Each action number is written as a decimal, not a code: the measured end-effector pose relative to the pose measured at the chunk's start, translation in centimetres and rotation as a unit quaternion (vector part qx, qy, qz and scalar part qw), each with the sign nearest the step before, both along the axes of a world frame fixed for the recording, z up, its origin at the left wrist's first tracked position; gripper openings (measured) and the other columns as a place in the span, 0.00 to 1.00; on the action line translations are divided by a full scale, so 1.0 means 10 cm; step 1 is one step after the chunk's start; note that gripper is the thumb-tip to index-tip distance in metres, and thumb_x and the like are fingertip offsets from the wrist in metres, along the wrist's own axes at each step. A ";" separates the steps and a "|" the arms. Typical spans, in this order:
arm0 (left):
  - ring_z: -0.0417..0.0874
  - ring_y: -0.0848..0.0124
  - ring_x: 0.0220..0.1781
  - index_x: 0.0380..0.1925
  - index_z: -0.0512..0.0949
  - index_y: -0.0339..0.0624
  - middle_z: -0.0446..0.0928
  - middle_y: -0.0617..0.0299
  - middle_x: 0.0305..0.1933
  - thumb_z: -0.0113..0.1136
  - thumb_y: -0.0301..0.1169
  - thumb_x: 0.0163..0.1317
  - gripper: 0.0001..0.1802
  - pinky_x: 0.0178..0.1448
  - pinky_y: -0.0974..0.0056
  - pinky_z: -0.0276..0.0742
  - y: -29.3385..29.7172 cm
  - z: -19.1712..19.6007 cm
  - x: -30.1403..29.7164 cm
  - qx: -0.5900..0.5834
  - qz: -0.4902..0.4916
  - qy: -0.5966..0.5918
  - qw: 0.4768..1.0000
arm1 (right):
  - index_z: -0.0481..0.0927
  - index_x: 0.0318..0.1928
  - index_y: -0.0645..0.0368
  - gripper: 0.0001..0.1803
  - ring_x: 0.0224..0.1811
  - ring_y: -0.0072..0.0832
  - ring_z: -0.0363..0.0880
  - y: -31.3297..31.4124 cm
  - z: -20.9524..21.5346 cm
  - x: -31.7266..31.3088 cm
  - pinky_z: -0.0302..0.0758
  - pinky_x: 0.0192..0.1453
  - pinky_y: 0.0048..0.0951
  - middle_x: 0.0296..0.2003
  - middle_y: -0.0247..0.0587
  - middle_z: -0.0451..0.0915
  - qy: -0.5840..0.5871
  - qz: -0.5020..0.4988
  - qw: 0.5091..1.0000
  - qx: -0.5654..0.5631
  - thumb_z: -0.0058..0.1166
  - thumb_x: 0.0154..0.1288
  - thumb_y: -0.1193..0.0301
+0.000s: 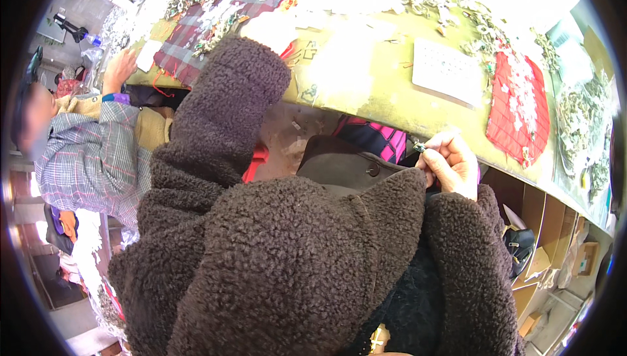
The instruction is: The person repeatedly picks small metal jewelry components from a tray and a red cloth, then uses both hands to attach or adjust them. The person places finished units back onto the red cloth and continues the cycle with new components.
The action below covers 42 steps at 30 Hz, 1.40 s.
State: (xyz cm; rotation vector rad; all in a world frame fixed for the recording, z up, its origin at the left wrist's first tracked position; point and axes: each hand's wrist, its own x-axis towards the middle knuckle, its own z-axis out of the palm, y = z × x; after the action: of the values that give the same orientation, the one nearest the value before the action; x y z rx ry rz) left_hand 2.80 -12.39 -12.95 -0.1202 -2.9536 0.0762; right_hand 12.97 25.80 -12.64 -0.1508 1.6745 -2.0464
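My right hand (452,163) is at the table's near edge, thumb and fingers pinched together. Between the fingertips is a small dark piece with a pale tip (419,147); its kind is too small to make out. My left arm, in a brown fleecy sleeve (228,88), reaches forward over the table edge. No left hand shows beyond its cuff, where glare washes out the tabletop. Right of centre a white rectangular board (447,72) lies on the table. Beside it is a red quilted cloth (516,108) strewn with small white pieces.
The yellowish table (385,105) runs across in front of me. A plaid cloth (186,39) with heaped small pieces lies at far left. Bags of small pieces (584,121) stand at right. A co-worker in a checked jacket (91,154) sits left. Cardboard boxes (552,225) are below right.
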 end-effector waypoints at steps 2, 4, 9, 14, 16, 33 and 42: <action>0.81 0.55 0.36 0.40 0.76 0.35 0.78 0.49 0.37 0.54 0.33 0.59 0.14 0.41 0.54 0.78 0.11 -0.08 -0.16 -0.021 -0.049 0.037 0.998 | 0.72 0.40 0.62 0.04 0.22 0.16 0.71 0.00 0.01 0.01 0.66 0.26 0.15 0.28 0.37 0.78 -0.028 -0.021 0.999 0.029 0.49 0.66 0.78; 0.79 0.50 0.36 0.33 0.77 0.34 0.78 0.46 0.32 0.51 0.32 0.57 0.12 0.42 0.51 0.74 0.31 -0.11 -0.24 0.017 -0.024 0.042 0.999 | 0.72 0.40 0.62 0.03 0.21 0.16 0.70 0.01 0.01 0.01 0.66 0.25 0.15 0.27 0.37 0.78 -0.012 -0.014 1.000 0.014 0.49 0.66 0.78; 0.81 0.51 0.37 0.29 0.79 0.33 0.79 0.45 0.31 0.54 0.33 0.52 0.12 0.42 0.53 0.75 0.66 0.32 -0.19 0.156 -0.038 -0.068 0.985 | 0.73 0.40 0.61 0.04 0.19 0.16 0.68 0.06 -0.05 0.01 0.64 0.24 0.15 0.25 0.37 0.77 0.013 -0.026 0.999 -0.018 0.49 0.66 0.78; 0.80 0.52 0.37 0.28 0.78 0.32 0.78 0.45 0.30 0.56 0.32 0.50 0.12 0.43 0.55 0.74 0.87 0.34 -0.04 0.186 -0.027 -0.036 0.981 | 0.72 0.41 0.61 0.04 0.17 0.16 0.67 0.13 -0.11 -0.04 0.64 0.23 0.16 0.24 0.37 0.77 0.035 -0.057 0.997 -0.035 0.49 0.66 0.77; 0.80 0.52 0.37 0.28 0.78 0.32 0.78 0.45 0.30 0.57 0.32 0.50 0.12 0.43 0.55 0.74 0.93 0.21 -0.02 0.206 -0.072 0.042 0.975 | 0.71 0.42 0.62 0.05 0.19 0.17 0.68 0.17 -0.11 -0.06 0.65 0.24 0.17 0.26 0.39 0.77 0.070 -0.043 0.996 -0.046 0.48 0.67 0.76; 0.77 0.73 0.29 0.42 0.73 0.32 0.77 0.58 0.35 0.61 0.23 0.58 0.13 0.33 0.69 0.76 2.41 -0.09 0.89 0.856 -0.082 -0.270 0.434 | 0.73 0.44 0.71 0.11 0.23 0.20 0.77 0.27 0.04 -0.03 0.69 0.22 0.17 0.26 0.42 0.80 0.105 -0.110 0.987 0.043 0.51 0.65 0.75; 0.79 0.68 0.30 0.40 0.73 0.31 0.77 0.54 0.32 0.59 0.22 0.59 0.11 0.32 0.68 0.77 2.52 -0.17 0.98 0.851 -0.124 -0.260 0.440 | 0.75 0.45 0.68 0.11 0.21 0.18 0.75 0.32 0.03 0.18 0.67 0.20 0.15 0.26 0.40 0.81 0.068 -0.158 0.984 0.037 0.53 0.65 0.75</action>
State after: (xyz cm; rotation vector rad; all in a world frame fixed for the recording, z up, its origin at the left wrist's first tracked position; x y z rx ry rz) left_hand 12.56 12.77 -14.61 -0.2455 -1.7040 -3.0518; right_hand 14.77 29.03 -12.30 0.0019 1.9611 -2.2380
